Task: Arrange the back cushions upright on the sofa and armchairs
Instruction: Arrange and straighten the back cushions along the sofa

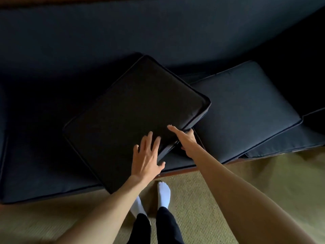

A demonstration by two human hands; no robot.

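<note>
A dark square back cushion (133,117) lies tilted on the navy sofa seat (35,164), one corner hanging over the front edge. My left hand (146,157) rests flat on its near part with fingers spread. My right hand (186,140) grips the cushion's right edge, thumb on top and fingers curled under the rim. A second navy cushion (246,110) lies flat on the seat to the right. The sofa backrest (140,32) stands bare behind both.
The sofa's front edge (179,170) has a wooden trim just ahead of my feet in white socks (163,192). An olive-tan carpet (263,182) covers the floor. Another cushion edge (314,118) shows at the far right.
</note>
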